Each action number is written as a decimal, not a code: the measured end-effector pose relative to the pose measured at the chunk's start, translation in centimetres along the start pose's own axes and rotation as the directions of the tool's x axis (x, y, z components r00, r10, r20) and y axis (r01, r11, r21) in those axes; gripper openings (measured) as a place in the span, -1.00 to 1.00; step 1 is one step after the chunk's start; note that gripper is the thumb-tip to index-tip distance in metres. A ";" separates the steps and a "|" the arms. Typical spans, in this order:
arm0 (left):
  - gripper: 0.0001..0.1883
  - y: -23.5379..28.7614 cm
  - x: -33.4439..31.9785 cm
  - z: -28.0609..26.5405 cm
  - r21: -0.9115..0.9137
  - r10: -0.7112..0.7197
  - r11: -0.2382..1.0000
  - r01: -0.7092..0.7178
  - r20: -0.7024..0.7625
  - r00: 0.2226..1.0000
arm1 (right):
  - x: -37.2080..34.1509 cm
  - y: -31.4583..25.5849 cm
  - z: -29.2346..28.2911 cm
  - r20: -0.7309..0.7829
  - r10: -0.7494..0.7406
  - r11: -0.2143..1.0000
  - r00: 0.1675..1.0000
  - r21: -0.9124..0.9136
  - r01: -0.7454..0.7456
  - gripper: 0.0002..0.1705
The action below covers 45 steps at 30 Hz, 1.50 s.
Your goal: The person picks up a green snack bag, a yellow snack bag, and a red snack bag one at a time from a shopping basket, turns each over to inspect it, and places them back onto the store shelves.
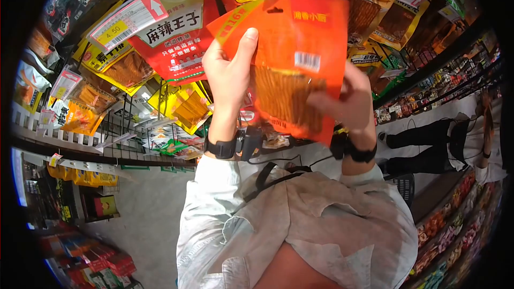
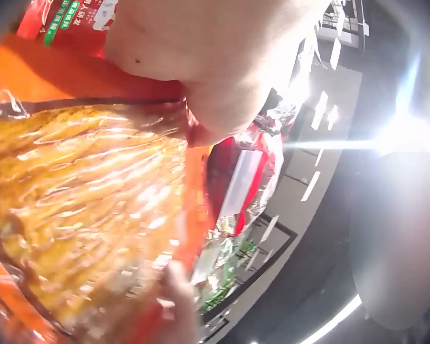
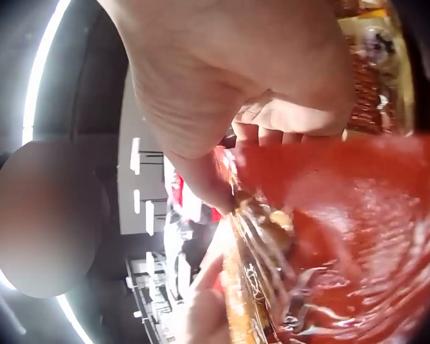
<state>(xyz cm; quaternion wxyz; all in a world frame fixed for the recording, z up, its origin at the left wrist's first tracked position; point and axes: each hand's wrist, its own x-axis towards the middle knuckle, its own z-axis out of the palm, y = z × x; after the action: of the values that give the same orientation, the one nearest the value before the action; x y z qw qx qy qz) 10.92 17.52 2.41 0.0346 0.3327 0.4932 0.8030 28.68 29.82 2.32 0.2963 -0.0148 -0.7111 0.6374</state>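
Note:
An orange-red snack packet (image 1: 284, 37) is held up in front of the shelf display. It has a hang hole at the top, a white barcode label, and a clear window over brown strips (image 2: 86, 208). My left hand (image 1: 231, 69) grips its left edge, thumb lying on the face of the packet and fingers behind it. At the right edge my right hand (image 1: 353, 104) holds the packet, its thumb blurred over the window. In the right wrist view, that hand's fingertips are hidden behind the red film (image 3: 330, 229).
Behind hang a red-and-white packet (image 1: 174, 37), yellow packets (image 1: 184, 104) and a price tag (image 1: 128, 18). A dark shelf rail (image 1: 423, 53) slopes along the right. At far right stands another person in dark trousers (image 1: 423, 136), near a dark basket (image 1: 402, 187).

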 end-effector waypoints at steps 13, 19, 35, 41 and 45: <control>-0.72 -1.5 0.1 0.2 -0.070 0.007 0.997 -0.011 -0.054 0.999 | -1.0 -1.8 6.1 -0.025 -0.151 0.980 0.988 -0.136 0.146 -0.72; -0.73 -1.9 -0.1 -0.7 -0.206 -0.095 0.974 0.094 0.007 0.995 | -0.3 -2.2 6.9 0.064 -0.218 0.963 0.974 -0.147 0.225 -0.67; -0.39 -8.4 3.3 -2.1 -0.711 0.511 0.297 0.638 0.682 0.522 | -0.7 -1.0 10.8 0.232 -0.492 0.789 0.839 -0.288 0.542 -0.66; -0.30 -6.5 2.7 -3.4 -0.764 0.437 0.254 0.594 0.638 0.634 | -1.1 3.0 8.6 -0.134 -0.134 0.978 0.982 -0.178 0.109 -0.34; -0.23 -6.2 2.1 -3.5 -0.719 0.267 0.343 0.604 0.691 0.672 | -1.3 4.1 7.5 0.029 0.136 0.978 0.990 0.156 -0.139 -0.42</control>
<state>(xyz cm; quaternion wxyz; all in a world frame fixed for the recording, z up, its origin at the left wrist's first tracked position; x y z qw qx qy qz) 5.61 18.79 -2.64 0.4967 0.4748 -0.0692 0.7232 24.99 23.29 -2.10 0.2453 -0.0349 -0.6584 0.7107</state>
